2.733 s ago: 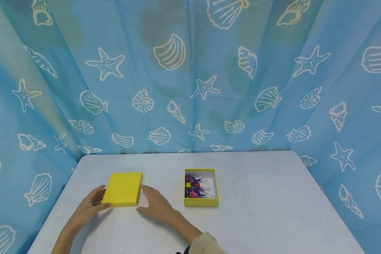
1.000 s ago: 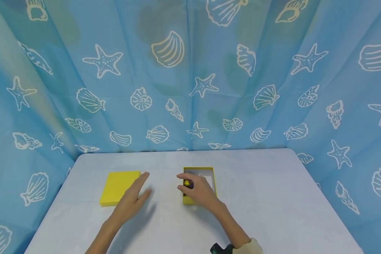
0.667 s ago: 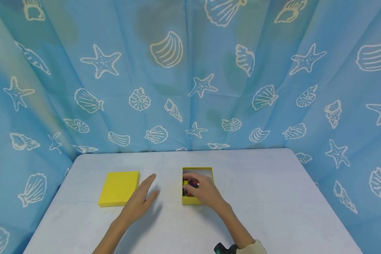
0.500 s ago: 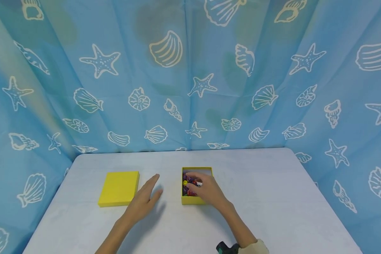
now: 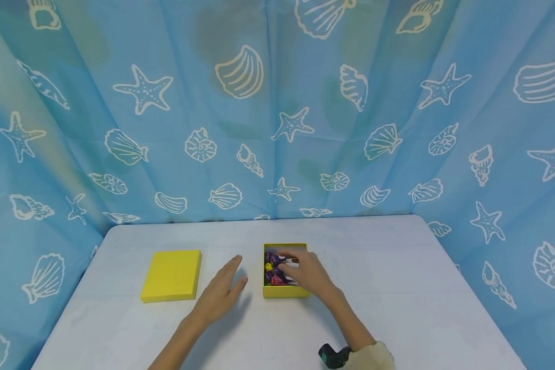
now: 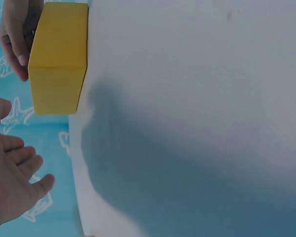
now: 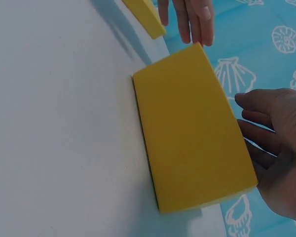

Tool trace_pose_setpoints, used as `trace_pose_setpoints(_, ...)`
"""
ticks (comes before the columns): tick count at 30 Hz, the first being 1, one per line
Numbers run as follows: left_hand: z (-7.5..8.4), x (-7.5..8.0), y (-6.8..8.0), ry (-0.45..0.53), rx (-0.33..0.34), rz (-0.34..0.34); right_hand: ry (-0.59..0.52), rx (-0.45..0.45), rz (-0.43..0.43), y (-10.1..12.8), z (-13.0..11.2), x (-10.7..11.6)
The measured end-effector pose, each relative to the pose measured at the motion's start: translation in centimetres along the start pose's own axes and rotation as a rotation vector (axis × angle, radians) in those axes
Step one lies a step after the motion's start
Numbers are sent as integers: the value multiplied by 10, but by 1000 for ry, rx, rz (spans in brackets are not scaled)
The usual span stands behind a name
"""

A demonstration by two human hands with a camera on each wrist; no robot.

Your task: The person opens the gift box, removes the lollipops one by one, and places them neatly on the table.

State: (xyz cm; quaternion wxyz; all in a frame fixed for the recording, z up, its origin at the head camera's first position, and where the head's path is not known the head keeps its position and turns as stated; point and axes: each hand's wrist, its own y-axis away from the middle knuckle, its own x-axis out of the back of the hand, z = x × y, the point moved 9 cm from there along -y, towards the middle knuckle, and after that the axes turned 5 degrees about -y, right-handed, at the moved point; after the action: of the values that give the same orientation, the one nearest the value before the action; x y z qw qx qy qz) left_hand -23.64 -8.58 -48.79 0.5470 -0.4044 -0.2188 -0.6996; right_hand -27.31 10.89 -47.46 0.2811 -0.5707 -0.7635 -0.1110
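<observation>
An open yellow box [image 5: 284, 293] stands mid-table with several wrapped lollipops [image 5: 273, 268] inside. My right hand [image 5: 290, 264] hovers over its open top, fingers loosely bent above the sweets; no grip on any of them shows. In the right wrist view the box's outer wall [image 7: 192, 128] fills the middle and the right hand [image 7: 274, 148] lies beside it, relaxed. My left hand [image 5: 238, 271] floats flat over the table just left of the box, holding nothing; its palm [image 6: 12, 182] shows in the left wrist view, below the box [image 6: 59, 59]. The yellow lid [image 5: 171, 275] lies further left.
The pale table [image 5: 398, 288] is ringed on three sides by a blue curtain [image 5: 277, 128] printed with shells and starfish. A black wrist-worn device [image 5: 331, 356] sits at my right sleeve.
Both hands left the lid. The right hand went to the open box and now reaches further over the lollipops; the left hand drifted right toward the box. The lid stays put.
</observation>
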Motion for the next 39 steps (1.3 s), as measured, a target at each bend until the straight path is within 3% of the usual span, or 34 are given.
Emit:
trace_pose_setpoints(14,15,-17,-17,-89,-41,-52,171,32,-45,-18,5,1)
trace_pose_setpoints(27,25,-31,-26,-174,-71,-79,295,3,-84,-28,5,-6)
trace_pose_setpoints(39,28,-35,-37,-349,-33,-85,443,53,-101,-36,6,-14)
